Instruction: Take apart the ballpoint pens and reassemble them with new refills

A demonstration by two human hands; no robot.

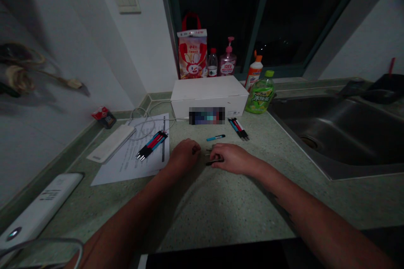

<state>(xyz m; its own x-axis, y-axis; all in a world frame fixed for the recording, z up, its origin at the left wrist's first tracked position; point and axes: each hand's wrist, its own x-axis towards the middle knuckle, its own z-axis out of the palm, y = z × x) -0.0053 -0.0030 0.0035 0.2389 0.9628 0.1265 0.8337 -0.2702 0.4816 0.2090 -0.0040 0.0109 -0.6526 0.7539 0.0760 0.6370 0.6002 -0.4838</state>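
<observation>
Dim counter [202, 212], my right hand [232, 158] pinched a dark stick [209, 163], nearer the blue pen piece [216, 138] crosswise just beyond; left hand's [185, 153] grip, couldn't tell.

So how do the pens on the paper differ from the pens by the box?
Place: the left pens lie on the paper, the right pens on the bare counter.
Slant: the left pens' near ends point leftward, the right pens' near ends rightward.
Colour: the right pens include a white one; none can be made out among the left pens.
Shared: both lie flat, bunched, showing blue and red.
</observation>
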